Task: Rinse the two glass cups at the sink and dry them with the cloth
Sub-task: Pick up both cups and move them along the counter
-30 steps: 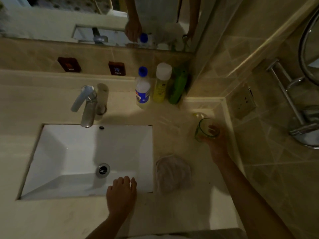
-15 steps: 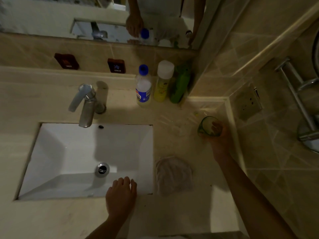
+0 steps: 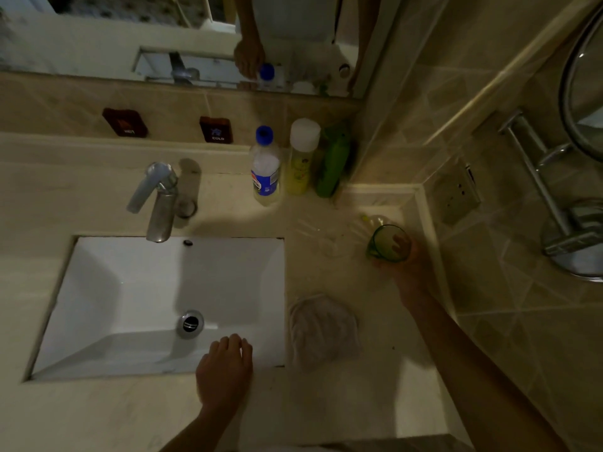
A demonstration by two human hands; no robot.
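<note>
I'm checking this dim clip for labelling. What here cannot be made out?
- Second glass cup: head view, only a faint clear shape behind the green glass cup; outline lost in dimness.
- Right hand grip: fingers mostly hidden behind the cup.
- Bottle label: too small.
- Tap: no stream discernible.

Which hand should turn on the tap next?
The left hand, probably. It rests free on the sink's front edge, on the faucet's side, while the right hand grips the green glass cup.
</note>
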